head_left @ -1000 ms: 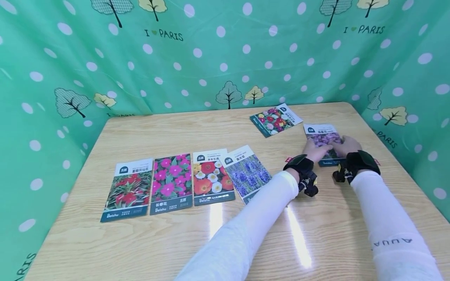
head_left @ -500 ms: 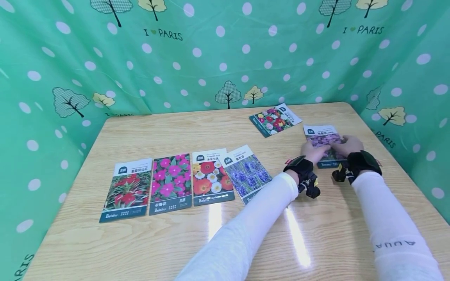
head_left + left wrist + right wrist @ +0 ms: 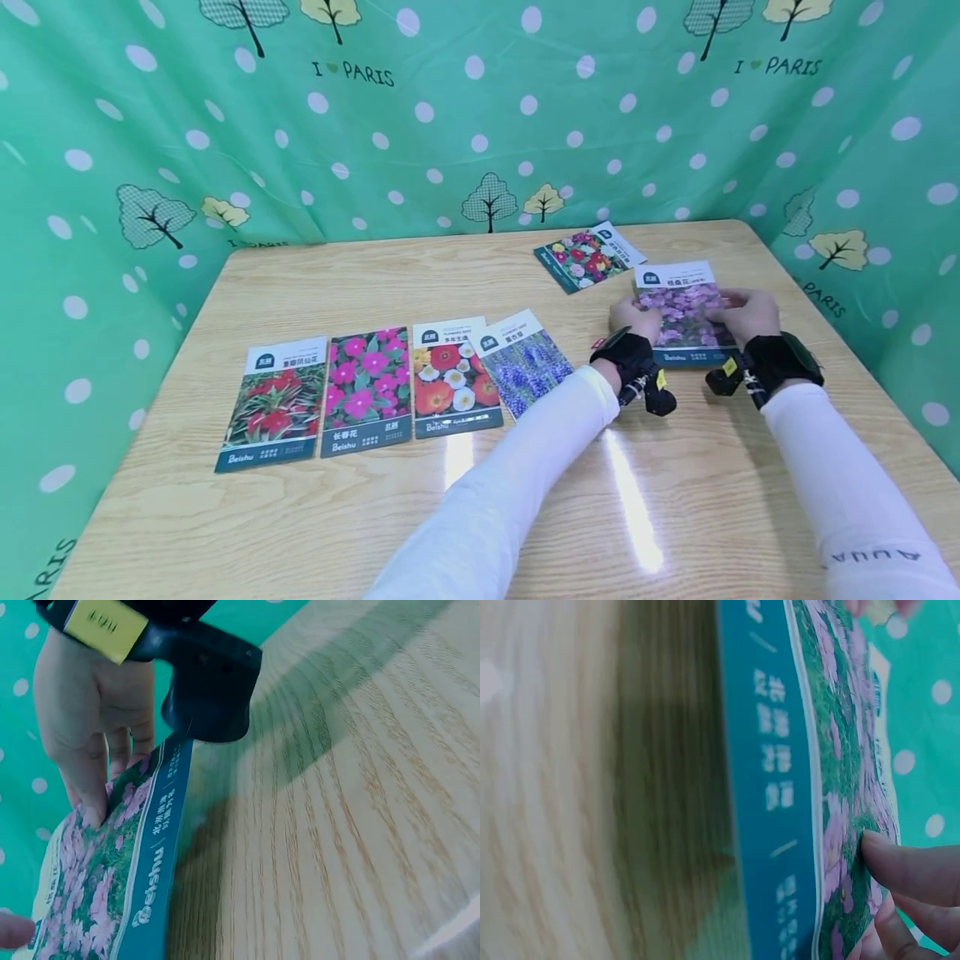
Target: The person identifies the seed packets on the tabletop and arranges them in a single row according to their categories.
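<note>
Head view shows the left hand [image 3: 632, 317] and right hand [image 3: 744, 315] pinching opposite side edges of the purple-flower seed packet [image 3: 684, 314], lifted between them above the wooden table [image 3: 480, 533]. Even pressure from both thumbs would likely keep it flat, clear of the blue-flower packet [image 3: 525, 363] left of the grip.

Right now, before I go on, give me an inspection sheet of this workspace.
Surface: wooden table, with glare streaks.
Job's things: purple-flower seed packet, raised off the table, held at both sides.
Clutter: row of four seed packets; one more seed packet at the far edge.
Grippers: left hand pinches the packet's left edge; right hand pinches its right edge.
Cables: nothing seen.
Surroundings: green polka-dot curtain on three sides.
</note>
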Action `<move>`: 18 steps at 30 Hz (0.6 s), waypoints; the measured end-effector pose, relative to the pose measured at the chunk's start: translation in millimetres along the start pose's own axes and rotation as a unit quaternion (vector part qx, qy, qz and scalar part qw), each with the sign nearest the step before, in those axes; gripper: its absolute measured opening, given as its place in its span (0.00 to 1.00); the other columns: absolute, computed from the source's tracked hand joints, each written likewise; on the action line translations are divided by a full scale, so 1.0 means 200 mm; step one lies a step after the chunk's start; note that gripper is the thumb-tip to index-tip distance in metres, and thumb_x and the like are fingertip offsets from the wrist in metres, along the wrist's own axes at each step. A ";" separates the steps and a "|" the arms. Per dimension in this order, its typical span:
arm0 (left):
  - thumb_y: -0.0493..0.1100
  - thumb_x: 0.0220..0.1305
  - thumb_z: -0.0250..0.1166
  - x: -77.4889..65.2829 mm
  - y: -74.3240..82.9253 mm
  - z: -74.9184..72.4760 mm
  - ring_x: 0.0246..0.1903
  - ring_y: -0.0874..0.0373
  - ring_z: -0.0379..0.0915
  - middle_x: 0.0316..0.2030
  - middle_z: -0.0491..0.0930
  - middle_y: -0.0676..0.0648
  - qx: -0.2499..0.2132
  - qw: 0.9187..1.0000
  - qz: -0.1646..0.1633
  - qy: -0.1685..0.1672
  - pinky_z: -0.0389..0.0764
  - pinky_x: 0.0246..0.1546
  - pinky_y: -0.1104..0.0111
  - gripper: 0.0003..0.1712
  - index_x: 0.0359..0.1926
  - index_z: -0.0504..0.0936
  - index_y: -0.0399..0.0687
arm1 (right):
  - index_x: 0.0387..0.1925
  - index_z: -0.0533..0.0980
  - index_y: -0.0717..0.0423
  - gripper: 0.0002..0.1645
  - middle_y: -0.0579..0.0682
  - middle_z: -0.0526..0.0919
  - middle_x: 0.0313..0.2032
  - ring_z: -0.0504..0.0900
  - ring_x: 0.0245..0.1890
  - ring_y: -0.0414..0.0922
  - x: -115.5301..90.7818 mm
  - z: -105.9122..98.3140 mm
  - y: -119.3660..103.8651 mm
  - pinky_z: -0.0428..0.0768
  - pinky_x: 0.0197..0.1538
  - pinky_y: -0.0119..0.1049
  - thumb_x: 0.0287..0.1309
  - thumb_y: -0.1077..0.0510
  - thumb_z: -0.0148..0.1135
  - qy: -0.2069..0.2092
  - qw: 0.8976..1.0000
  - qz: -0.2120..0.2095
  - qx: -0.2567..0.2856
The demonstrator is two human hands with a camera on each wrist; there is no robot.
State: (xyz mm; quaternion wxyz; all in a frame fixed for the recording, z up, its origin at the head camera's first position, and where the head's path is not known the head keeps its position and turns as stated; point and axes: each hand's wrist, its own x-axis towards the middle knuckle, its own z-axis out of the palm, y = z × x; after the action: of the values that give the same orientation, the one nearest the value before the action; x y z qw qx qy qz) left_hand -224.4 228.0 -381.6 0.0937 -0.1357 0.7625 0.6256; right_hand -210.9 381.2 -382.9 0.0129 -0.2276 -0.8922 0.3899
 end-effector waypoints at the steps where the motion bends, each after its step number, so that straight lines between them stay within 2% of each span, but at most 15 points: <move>1: 0.36 0.54 0.64 0.00 0.00 -0.01 0.32 0.61 0.74 0.31 0.79 0.52 -0.013 1.000 -0.011 0.005 0.74 0.33 0.72 0.13 0.42 0.82 0.47 | 0.63 0.60 0.66 0.33 0.70 0.67 0.55 0.67 0.52 0.58 -0.01 0.00 -0.01 0.70 0.48 0.46 0.59 0.58 0.57 0.005 1.000 0.003 -0.005; 4: 0.35 0.53 0.64 0.00 -0.01 -0.04 0.30 0.61 0.73 0.28 0.78 0.52 -0.045 0.998 -0.029 0.016 0.73 0.31 0.72 0.11 0.40 0.82 0.45 | 0.63 0.62 0.64 0.34 0.69 0.69 0.53 0.69 0.49 0.57 -0.02 0.01 0.00 0.71 0.44 0.43 0.58 0.55 0.60 -0.002 1.000 -0.007 -0.007; 7: 0.33 0.49 0.68 0.01 -0.04 -0.08 0.24 0.61 0.70 0.23 0.77 0.51 -0.083 0.996 -0.015 0.025 0.73 0.27 0.72 0.07 0.32 0.82 0.41 | 0.63 0.64 0.58 0.36 0.64 0.71 0.52 0.70 0.48 0.53 0.02 0.03 0.06 0.72 0.39 0.37 0.56 0.49 0.62 -0.005 1.000 -0.009 -0.021; 10: 0.32 0.44 0.71 0.02 -0.07 -0.12 0.21 0.62 0.67 0.20 0.76 0.50 -0.104 0.994 0.003 0.030 0.71 0.26 0.74 0.06 0.26 0.82 0.37 | 0.64 0.63 0.53 0.41 0.62 0.70 0.54 0.69 0.50 0.54 0.09 0.05 0.17 0.72 0.41 0.39 0.51 0.41 0.62 -0.019 0.999 -0.022 -0.021; 14: 0.31 0.43 0.72 0.03 -0.11 -0.19 0.20 0.64 0.65 0.20 0.74 0.53 -0.120 0.993 -0.004 0.005 0.69 0.23 0.76 0.07 0.26 0.82 0.36 | 0.64 0.63 0.49 0.50 0.60 0.70 0.54 0.68 0.51 0.55 0.17 0.10 0.30 0.70 0.47 0.49 0.42 0.30 0.61 -0.027 0.999 -0.043 -0.018; 18: 0.29 0.46 0.70 0.02 -0.15 -0.25 0.17 0.64 0.65 0.20 0.71 0.53 -0.156 0.987 -0.017 -0.030 0.75 0.21 0.73 0.07 0.29 0.81 0.33 | 0.64 0.64 0.47 0.52 0.57 0.71 0.51 0.69 0.49 0.54 0.17 0.15 0.35 0.71 0.46 0.48 0.38 0.27 0.61 -0.031 0.997 -0.063 -0.016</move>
State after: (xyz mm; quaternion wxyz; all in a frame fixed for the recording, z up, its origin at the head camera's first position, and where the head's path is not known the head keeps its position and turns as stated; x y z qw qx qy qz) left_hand -217.8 173.5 -401.5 0.1042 -0.1427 0.6501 0.7390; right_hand -220.8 416.1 -458.0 0.0063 -0.1588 -0.9108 0.3810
